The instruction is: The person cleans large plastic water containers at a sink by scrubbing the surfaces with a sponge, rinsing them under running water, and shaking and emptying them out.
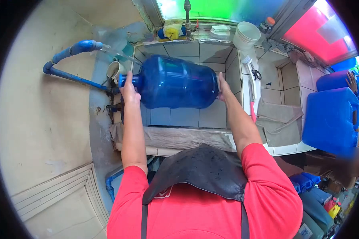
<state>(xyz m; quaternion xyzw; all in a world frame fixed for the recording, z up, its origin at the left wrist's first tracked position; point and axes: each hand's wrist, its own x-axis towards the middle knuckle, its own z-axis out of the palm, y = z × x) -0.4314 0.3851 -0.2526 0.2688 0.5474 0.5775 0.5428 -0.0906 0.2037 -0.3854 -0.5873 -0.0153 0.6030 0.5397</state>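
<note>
We hold jug (pixel 175 82) sideways over sink (pixel 187 115): left hand (pixel 129 91) fingers wrapped on neck at 9, right hand (pixel 223 89) fingers spread on base at 3. Risk: wet jug slips, hits tiles.

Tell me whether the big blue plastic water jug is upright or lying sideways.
Sideways: the big blue plastic water jug is horizontal, left hand at its neck, right hand on its base.
</note>
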